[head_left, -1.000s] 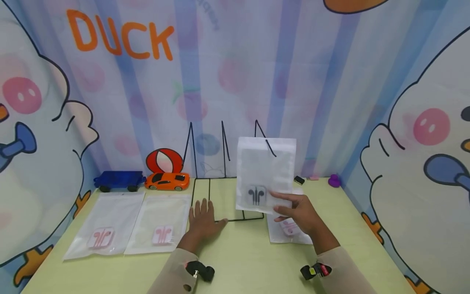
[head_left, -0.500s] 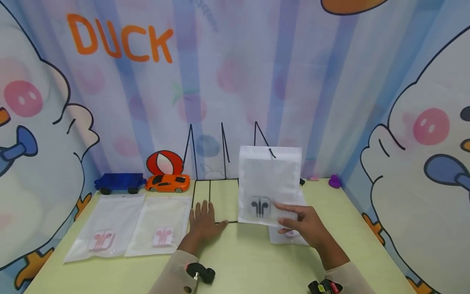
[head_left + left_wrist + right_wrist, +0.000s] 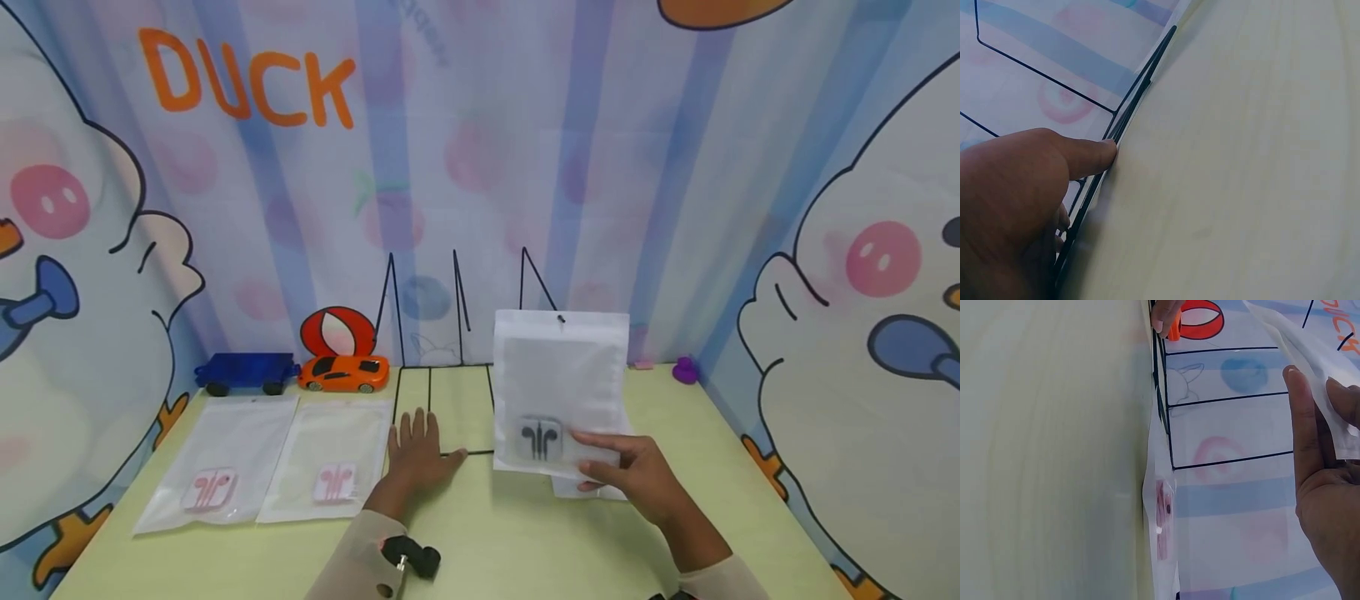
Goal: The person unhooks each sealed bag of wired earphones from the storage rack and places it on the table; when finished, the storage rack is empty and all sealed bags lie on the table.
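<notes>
My right hand (image 3: 648,479) pinches the lower right edge of a white zip bag (image 3: 570,371), thumb in front. In the bag's bottom lies a clear case of black earphones (image 3: 540,439). The bag hangs upright above the table, and the tip of the right-hand hook (image 3: 542,283) shows at the hole near its top edge. My left hand (image 3: 416,454) lies flat, fingers spread, on the base of a black wire rack (image 3: 476,452). Behind the held bag, mostly hidden in the head view, another bag lies on the table; the right wrist view shows its pink earphones (image 3: 1162,519).
Two bags (image 3: 243,433) (image 3: 326,433) with pink earphones lie side by side on the left. Behind them stand a blue toy wagon (image 3: 246,371), an orange toy car (image 3: 343,373) and a red ring shape (image 3: 311,331). A purple toy (image 3: 685,370) sits at the back right.
My right hand has drawn the bag toward me, down and slightly right, so its hole has slid along the hook to the tip. The left hand has stayed on the rack.
</notes>
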The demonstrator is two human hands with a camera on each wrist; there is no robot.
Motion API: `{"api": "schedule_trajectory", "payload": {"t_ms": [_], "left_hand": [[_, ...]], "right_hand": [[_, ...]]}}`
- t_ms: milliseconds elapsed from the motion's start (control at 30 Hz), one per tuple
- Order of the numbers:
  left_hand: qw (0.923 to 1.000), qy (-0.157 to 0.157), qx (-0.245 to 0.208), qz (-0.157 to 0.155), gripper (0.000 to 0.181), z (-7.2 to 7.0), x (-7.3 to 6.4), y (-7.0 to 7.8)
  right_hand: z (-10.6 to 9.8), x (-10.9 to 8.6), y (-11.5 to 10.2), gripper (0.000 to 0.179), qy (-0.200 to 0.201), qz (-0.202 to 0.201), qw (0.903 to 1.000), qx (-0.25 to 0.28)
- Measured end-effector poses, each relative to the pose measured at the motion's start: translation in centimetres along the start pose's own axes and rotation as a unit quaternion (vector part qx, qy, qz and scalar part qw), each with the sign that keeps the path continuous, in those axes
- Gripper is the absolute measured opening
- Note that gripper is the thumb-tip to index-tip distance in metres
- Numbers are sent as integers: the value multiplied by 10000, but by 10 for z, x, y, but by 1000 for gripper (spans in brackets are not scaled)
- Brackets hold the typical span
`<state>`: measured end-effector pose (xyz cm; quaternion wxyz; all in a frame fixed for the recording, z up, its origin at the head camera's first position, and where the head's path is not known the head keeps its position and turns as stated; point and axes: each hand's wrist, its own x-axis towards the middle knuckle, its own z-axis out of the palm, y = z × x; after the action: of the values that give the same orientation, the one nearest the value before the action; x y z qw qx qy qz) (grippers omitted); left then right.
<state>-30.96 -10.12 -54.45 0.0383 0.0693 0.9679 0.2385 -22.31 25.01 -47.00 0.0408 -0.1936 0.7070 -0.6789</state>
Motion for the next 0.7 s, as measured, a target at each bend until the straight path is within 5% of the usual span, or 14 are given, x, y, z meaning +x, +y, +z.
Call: {"api": "schedule_trajectory", "payload": {"t_ms": [467, 700], "left_hand": [[10000, 33, 68, 4, 98, -1, 2, -1], [10000, -26, 2, 18, 97, -3, 0, 1]], "right_hand": [[-6, -10, 9, 47, -91, -269, 9994, 212], [-26, -20, 20, 46, -28, 135, 9999, 59]]}}
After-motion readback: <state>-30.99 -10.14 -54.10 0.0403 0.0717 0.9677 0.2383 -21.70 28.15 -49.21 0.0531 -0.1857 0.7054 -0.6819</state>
